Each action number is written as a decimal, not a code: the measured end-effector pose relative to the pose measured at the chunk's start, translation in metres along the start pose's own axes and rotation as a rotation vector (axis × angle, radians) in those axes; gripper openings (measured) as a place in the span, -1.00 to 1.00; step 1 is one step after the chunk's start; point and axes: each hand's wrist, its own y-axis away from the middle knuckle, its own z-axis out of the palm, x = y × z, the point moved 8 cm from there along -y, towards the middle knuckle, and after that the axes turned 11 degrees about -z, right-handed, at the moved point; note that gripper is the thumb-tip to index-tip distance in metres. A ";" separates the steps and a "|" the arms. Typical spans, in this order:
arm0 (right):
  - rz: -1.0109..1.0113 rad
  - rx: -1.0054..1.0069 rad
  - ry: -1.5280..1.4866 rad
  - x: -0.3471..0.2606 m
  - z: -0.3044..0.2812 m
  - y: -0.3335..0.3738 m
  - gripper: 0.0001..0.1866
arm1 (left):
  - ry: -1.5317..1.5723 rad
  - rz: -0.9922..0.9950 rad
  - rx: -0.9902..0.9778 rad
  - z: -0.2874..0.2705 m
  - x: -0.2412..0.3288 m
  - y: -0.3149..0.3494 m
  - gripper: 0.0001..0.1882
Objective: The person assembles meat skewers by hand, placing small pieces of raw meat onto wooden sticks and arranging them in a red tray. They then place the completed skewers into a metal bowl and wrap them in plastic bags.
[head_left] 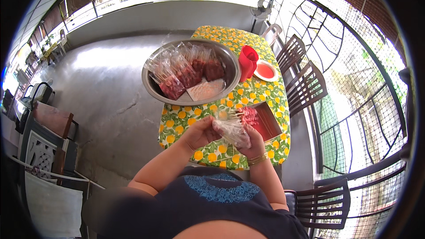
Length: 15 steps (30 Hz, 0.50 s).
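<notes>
Over the near part of the table I hold a crumpled clear plastic bag (233, 133) between both hands. My left hand (202, 134) pinches one end of it with the fingers closed. The fingers of my right hand (253, 145) are wrapped round its other end. What the bag contains, if anything, I cannot make out. Just beyond my right hand, a shallow box (271, 122) with a red inside holds several skewers of raw red meat (249, 116), their sticks pointing left. Farther off stands a big metal basin (152, 92) with several plastic-wrapped bundles of meat skewers (188, 74).
A lemon-print cloth covers the table (217, 155). Beyond the box stand a red pitcher (248, 63) and a white plate (276, 73) with something red in it. Brown slatted chairs (306, 89) line the right side; another chair (322, 203) is near my right elbow.
</notes>
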 end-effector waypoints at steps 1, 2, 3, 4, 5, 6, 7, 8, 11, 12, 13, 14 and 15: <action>0.024 0.018 -0.071 0.000 0.000 0.000 -0.77 | 0.041 -0.010 0.001 0.004 -0.002 0.003 -0.79; 0.034 -0.070 -0.129 -0.002 0.009 -0.005 -0.78 | 0.123 -0.034 0.031 0.004 -0.007 0.005 -0.77; 0.039 -0.153 -0.204 -0.003 0.019 -0.006 -0.80 | 0.141 -0.118 -0.040 0.011 -0.015 0.006 -0.72; 0.046 -0.320 -0.312 -0.006 0.037 -0.005 -0.82 | 0.044 -0.123 -0.026 0.011 -0.018 0.008 -0.66; -0.021 -0.087 -0.185 -0.008 0.021 -0.013 -0.81 | -0.105 -0.111 0.047 0.006 -0.018 0.008 -0.63; -0.081 0.059 -0.087 -0.011 0.014 -0.016 -0.81 | -0.253 -0.105 0.109 0.000 -0.017 0.008 -0.60; -0.138 0.114 0.004 -0.014 0.014 -0.017 -0.81 | -0.457 -0.127 0.335 -0.018 -0.016 0.008 -0.51; -0.175 0.116 0.084 -0.014 0.018 -0.015 -0.82 | -0.622 -0.067 0.466 -0.028 -0.005 0.005 -0.52; -0.281 -0.028 0.424 -0.006 0.041 -0.005 -0.80 | -1.018 0.191 0.798 -0.037 0.028 0.010 -0.58; -0.301 0.045 0.682 -0.004 0.037 -0.002 -0.78 | -1.100 0.323 0.854 -0.031 0.041 0.013 -0.61; -0.352 0.037 0.934 -0.002 0.040 -0.001 -0.76 | -1.182 0.460 0.905 -0.024 0.053 0.016 -0.65; -0.397 0.040 1.182 -0.002 0.042 -0.002 -0.73 | -1.248 0.552 0.986 -0.018 0.063 0.021 -0.67; -0.453 0.115 1.342 -0.005 0.039 -0.003 -0.77 | -1.535 0.855 1.021 0.010 0.067 0.031 -0.73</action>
